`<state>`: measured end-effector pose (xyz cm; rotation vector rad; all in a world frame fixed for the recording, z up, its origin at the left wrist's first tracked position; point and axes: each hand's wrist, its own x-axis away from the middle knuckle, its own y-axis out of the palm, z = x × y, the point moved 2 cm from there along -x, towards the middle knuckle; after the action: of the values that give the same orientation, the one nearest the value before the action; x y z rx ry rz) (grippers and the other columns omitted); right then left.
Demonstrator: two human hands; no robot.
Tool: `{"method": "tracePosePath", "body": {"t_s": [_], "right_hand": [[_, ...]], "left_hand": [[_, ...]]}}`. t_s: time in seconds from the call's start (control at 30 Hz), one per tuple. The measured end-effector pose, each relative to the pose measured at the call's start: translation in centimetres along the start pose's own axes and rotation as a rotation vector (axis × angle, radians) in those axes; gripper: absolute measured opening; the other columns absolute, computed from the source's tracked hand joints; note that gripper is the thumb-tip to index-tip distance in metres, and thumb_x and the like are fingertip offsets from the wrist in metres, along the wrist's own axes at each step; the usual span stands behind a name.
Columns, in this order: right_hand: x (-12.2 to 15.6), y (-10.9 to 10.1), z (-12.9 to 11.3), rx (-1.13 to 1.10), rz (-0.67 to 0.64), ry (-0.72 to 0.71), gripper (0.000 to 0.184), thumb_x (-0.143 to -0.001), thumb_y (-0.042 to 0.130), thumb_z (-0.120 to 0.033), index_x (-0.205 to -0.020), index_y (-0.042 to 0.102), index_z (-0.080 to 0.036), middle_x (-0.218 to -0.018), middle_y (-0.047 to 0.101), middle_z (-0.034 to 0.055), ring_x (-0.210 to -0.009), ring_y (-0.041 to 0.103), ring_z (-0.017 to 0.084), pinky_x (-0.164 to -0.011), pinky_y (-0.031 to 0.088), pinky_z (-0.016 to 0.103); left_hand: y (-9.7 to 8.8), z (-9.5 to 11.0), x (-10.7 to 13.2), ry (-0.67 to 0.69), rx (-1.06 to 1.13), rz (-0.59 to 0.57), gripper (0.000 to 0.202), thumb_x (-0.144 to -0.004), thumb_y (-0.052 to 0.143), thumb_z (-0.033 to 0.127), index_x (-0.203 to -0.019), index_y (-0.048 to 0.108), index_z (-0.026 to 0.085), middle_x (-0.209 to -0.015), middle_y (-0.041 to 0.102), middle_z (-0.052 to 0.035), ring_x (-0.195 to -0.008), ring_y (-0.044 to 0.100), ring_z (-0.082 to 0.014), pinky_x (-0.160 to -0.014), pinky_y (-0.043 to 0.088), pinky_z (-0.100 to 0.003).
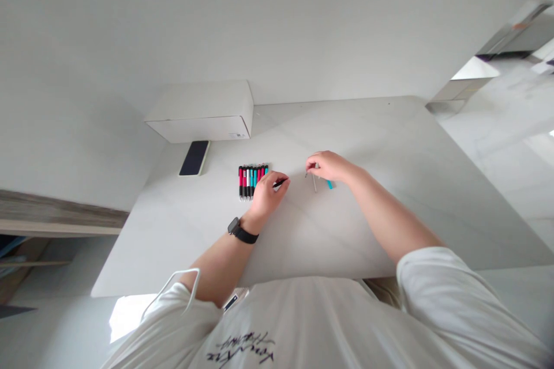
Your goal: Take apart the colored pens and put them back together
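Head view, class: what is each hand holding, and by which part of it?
The left hand holds a black pen by its barrel; the right hand seems to pinch a slim dark item at the fingertips, too hidden to name.

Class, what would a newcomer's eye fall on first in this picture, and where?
The neat row of red, black and teal pens stands out, lying side by side mid-way on the white tabletop. Just right of it, the left hand, wearing a black watch, holds a slim black pen.
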<state>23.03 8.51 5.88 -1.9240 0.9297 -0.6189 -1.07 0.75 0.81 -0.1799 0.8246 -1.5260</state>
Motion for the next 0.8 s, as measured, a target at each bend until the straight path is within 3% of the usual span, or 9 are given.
{"method": "tracePosePath", "body": {"t_s": [0.17, 0.43, 0.53, 0.7, 0.8], "right_hand": [[-2.2, 1.2, 1.3, 0.078, -0.191, 0.118, 0.012, -0.083, 0.074, -0.019, -0.087, 0.079, -0.028, -0.091, 0.076, -0.0008, -0.085, 0.067, 0.018, -0.070, 0.041, 0.026], [-3.5, 1.9, 1.9, 0.111, -0.264, 0.167, 0.012, -0.081, 0.076, -0.020, -0.087, 0.080, -0.029, -0.083, 0.076, -0.0014, -0.077, 0.067, 0.017, -0.067, 0.041, 0.026], [-3.0, 1.2, 1.6, 0.091, -0.199, 0.160, 0.013, -0.085, 0.072, -0.021, -0.092, 0.080, -0.029, -0.090, 0.078, -0.0010, -0.081, 0.068, 0.017, -0.070, 0.042, 0.026], [-0.2, -0.1, -0.7, -0.047, 0.044, 0.131, 0.015, -0.097, 0.064, -0.032, -0.102, 0.076, -0.027, -0.103, 0.078, 0.0009, -0.089, 0.067, 0.017, -0.077, 0.042, 0.024], [1.9, 0.6, -2.7, -0.174, 0.053, 0.090, 0.021, -0.100, 0.058, -0.040, -0.100, 0.075, -0.027, -0.101, 0.077, 0.0009, -0.082, 0.065, 0.016, -0.072, 0.042, 0.025]], "left_hand": [[0.0, 0.0, 0.0, 0.002, 0.000, -0.011, 0.010, -0.097, 0.064, 0.029, -0.099, 0.071, 0.022, -0.096, 0.073, -0.0044, -0.090, 0.068, -0.0191, -0.085, 0.056, -0.034], [0.1, -0.5, 0.0, -0.008, 0.002, -0.015, 0.010, -0.097, 0.065, 0.031, -0.100, 0.071, 0.023, -0.097, 0.073, -0.0041, -0.091, 0.068, -0.0191, -0.085, 0.056, -0.034], [0.1, -0.5, 0.0, -0.006, 0.003, -0.017, 0.011, -0.097, 0.066, 0.031, -0.101, 0.071, 0.023, -0.097, 0.073, -0.0044, -0.090, 0.069, -0.0194, -0.085, 0.056, -0.035], [0.2, -0.4, 0.2, 0.010, 0.004, -0.032, 0.022, -0.093, 0.073, 0.031, -0.113, 0.069, 0.023, -0.097, 0.073, -0.0036, -0.091, 0.069, -0.0193, -0.087, 0.056, -0.035], [0.3, 0.0, 0.4, 0.042, 0.001, -0.052, 0.029, -0.090, 0.077, 0.033, -0.116, 0.066, 0.024, -0.098, 0.073, -0.0033, -0.093, 0.069, -0.0198, -0.087, 0.055, -0.035]]}}
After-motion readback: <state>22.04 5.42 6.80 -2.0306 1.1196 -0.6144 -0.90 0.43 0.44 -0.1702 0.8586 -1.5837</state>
